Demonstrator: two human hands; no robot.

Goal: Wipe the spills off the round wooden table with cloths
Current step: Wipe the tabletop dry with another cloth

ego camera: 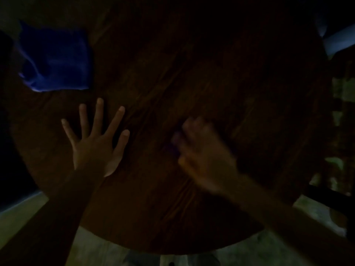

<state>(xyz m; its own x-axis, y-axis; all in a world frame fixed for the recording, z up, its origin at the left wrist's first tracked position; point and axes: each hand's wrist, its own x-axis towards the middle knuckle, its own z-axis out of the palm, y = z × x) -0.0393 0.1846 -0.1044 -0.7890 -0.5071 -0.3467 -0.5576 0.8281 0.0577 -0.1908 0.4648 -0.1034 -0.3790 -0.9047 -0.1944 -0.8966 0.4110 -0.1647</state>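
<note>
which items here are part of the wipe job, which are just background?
Job:
- round wooden table
- blue cloth, lying at the table's far left
- left hand, flat and spread on the table
- right hand, blurred, curled

Background:
- pale object, far right
- floor

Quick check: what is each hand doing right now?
Left hand: open, fingers spread flat on the table, holding nothing.
Right hand: blurred, curled; contents cannot be told.
</note>
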